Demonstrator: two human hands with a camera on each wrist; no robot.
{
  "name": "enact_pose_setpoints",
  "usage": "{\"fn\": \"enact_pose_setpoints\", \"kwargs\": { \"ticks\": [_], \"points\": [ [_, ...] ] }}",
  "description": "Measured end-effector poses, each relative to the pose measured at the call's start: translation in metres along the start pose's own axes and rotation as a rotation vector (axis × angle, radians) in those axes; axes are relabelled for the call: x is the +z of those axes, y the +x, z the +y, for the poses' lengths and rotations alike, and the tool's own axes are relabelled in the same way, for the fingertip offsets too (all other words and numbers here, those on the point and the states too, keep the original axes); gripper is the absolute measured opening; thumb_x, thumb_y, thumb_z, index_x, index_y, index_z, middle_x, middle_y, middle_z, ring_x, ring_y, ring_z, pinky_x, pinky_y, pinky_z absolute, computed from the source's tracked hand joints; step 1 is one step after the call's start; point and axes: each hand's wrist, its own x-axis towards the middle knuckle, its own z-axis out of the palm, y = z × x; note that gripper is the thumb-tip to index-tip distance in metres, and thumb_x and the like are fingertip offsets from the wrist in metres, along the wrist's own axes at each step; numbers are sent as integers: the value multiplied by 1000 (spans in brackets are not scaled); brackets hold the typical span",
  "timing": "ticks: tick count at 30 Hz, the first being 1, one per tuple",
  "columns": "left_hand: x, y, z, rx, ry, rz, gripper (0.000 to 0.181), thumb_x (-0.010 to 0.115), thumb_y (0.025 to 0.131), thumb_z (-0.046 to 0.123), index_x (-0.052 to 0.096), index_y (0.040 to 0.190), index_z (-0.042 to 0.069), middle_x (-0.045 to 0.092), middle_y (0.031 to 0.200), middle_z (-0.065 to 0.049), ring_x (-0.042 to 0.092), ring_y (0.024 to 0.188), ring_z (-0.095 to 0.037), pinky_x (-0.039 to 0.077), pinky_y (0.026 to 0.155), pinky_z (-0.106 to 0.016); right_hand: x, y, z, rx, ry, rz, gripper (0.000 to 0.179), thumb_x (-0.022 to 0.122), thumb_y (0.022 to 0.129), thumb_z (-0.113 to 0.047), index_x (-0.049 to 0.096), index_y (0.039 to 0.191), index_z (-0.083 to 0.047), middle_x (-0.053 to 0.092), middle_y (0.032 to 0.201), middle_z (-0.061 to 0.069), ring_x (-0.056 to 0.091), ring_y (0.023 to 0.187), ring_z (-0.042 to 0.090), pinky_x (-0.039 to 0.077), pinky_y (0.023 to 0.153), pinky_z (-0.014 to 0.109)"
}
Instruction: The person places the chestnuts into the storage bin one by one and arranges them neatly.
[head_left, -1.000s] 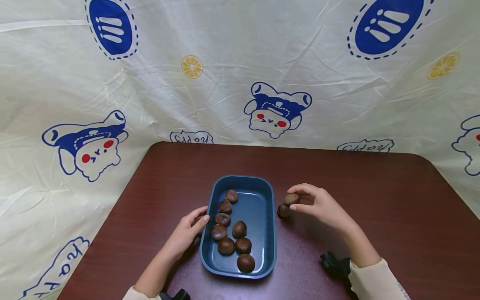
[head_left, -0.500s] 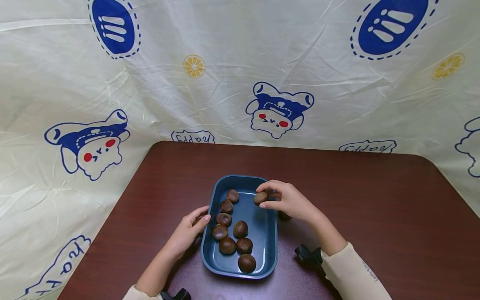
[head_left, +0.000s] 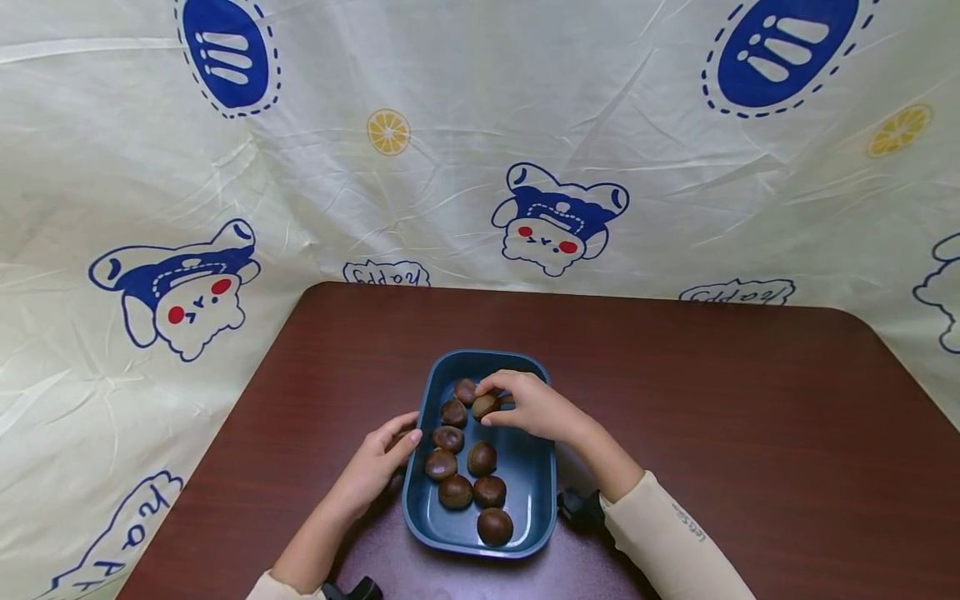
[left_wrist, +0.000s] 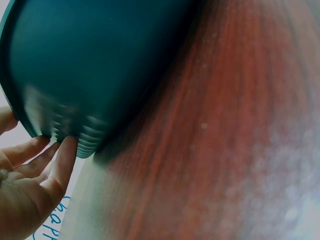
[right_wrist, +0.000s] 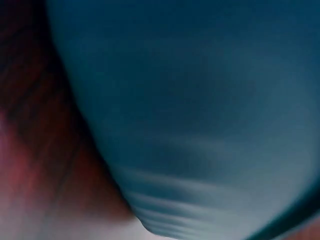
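In the head view my right hand [head_left: 536,406] pinches a chestnut [head_left: 485,407] between thumb and fingers, low over the upper part of a blue tray [head_left: 547,492]. The held chestnut is close to the chestnuts along the tray's left side, including an upper one [head_left: 465,391]; contact is unclear. Several more chestnuts lie in the left and lower parts, such as the lowest one [head_left: 495,527]. My left hand [head_left: 372,467] holds the tray's left rim. In the left wrist view its fingers [left_wrist: 64,160] touch the ribbed outer wall. The right wrist view shows only blurred tray wall and table.
The tray stands on a dark reddish-brown table [head_left: 712,400]. A pale printed sheet [head_left: 450,208] hangs behind the table. Black wrist devices sit below both hands, the right one [head_left: 581,508] beside the tray's right wall.
My right hand has carried the chestnut left from the table into the space above the tray. My forearm now covers the spot of another chestnut on the table. The left hand stays put.
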Motion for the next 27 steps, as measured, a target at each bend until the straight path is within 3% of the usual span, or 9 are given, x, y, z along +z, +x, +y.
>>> {"fn": "enact_pose_setpoints", "kwargs": {
  "ticks": [13, 20, 27],
  "points": [
    [0, 0, 0, -1, -1, 5, 46, 50, 93, 22, 40, 130, -5, 53, 117, -24, 55, 101, -32, 45, 83, -38, 11, 12, 0, 67, -92, -83, 27, 68, 80, -15, 61, 104, -5, 59, 93, -1, 53, 79, 11, 45, 69, 23],
    [0, 0, 0, 11, -4, 1, 46, 50, 93, 22, 40, 130, -5, 53, 117, -25, 55, 101, -32, 45, 83, -38, 13, 14, -2, 79, -130, -109, 14, 66, 82, -13, 64, 96, -9, 59, 85, -5, 53, 72, 8, 45, 64, 22],
    [0, 0, 0, 6, -14, 0, 46, 50, 93, 21, 40, 130, -5, 53, 117, -25, 55, 100, -33, 45, 83, -38, 14, 12, -2, 63, -149, -102, 14, 65, 83, -13, 64, 96, -7, 61, 86, -3, 53, 73, 8, 45, 65, 24]
  ]
}}
